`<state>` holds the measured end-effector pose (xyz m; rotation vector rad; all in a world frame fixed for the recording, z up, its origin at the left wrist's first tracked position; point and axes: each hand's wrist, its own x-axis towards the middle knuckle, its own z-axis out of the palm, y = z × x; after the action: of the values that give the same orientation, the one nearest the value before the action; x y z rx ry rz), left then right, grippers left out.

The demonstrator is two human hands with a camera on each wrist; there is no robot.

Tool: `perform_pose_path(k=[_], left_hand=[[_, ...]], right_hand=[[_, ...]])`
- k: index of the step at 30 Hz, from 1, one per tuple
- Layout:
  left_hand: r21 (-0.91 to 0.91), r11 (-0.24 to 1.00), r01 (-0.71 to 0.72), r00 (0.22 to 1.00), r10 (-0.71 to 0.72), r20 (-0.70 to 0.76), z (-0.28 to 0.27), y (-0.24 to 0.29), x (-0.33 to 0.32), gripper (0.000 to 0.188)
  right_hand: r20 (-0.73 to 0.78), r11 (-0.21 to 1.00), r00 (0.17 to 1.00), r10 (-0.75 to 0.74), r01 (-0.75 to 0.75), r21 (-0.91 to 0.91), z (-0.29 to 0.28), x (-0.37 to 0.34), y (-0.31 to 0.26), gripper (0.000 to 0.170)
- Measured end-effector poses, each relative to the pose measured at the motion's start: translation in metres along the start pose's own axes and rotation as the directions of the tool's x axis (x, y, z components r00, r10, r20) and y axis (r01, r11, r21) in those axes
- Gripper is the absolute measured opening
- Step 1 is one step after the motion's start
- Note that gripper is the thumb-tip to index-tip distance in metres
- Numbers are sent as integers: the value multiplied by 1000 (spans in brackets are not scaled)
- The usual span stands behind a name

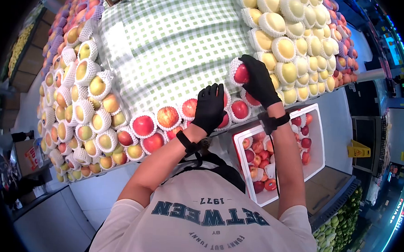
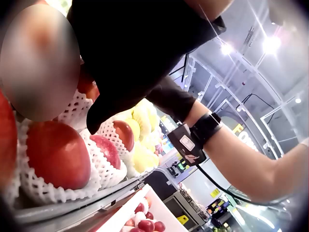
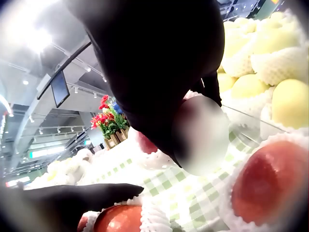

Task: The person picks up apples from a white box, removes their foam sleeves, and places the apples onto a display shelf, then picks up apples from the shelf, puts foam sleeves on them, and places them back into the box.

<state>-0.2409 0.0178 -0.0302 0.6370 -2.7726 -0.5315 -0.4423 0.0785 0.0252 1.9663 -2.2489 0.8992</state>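
My right hand (image 1: 262, 79), in a black glove, grips a red apple (image 1: 241, 74) in a white foam net at the right end of the front row, over the edge of the checkered cloth (image 1: 169, 51). In the right wrist view that netted apple (image 3: 146, 143) shows partly behind the dark glove. My left hand (image 1: 209, 109), also gloved, lies over the front row with its fingers stretched toward the cloth. Red apples in foam nets sit around it, such as this apple (image 1: 167, 117) to its left; its palm hides what is underneath.
Yellow netted fruit (image 1: 286, 48) is stacked on the right, and yellow-red netted fruit (image 1: 86, 72) on the left. Below the display's front edge stands a white foam box (image 1: 318, 132) holding loose red apples. A yellow floor sign (image 1: 359, 149) stands further right.
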Motion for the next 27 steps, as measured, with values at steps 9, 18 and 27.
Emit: perform_pose_path(k=[9, 18, 27], left_hand=[[-157, 987, -27, 993, 8, -119, 8, -10, -2, 80], [-179, 981, -74, 971, 29, -239, -19, 0, -20, 79], [-442, 895, -63, 925, -114, -363, -58, -22, -50, 41]], right_hand=[[400, 995, 915, 60, -23, -96, 37, -10, 17, 78], [523, 982, 834, 176, -114, -148, 35, -3, 11, 100], [573, 973, 786, 230, -195, -123, 24, 0, 8, 109]])
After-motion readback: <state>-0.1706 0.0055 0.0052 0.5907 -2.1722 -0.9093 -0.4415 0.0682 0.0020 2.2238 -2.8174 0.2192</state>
